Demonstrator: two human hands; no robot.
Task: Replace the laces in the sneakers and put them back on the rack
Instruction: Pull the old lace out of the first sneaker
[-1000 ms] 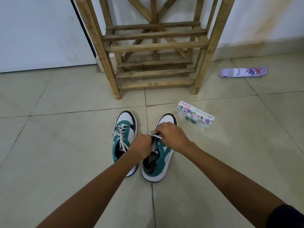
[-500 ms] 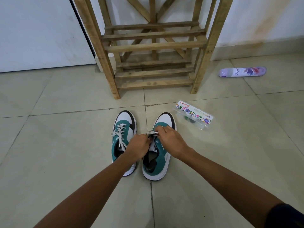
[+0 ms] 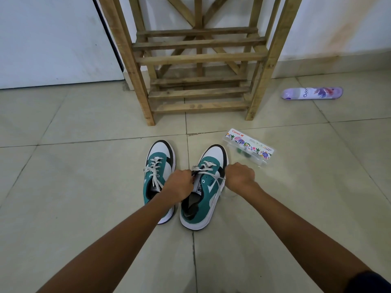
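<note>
Two teal-white sneakers [image 3: 179, 182] — white laces [image 3: 211, 175] half-threaded.

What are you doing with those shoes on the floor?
A person is lacing the right-hand sneaker of a green and white pair on the tiled floor. The left hand pinches the white lace at the eyelets, while the right hand pulls its other end out sideways. The left-hand sneaker beside it already has its lace in. The wooden rack behind them holds no shoes yet. A paint box and a purple spray can lie nearby.
</note>
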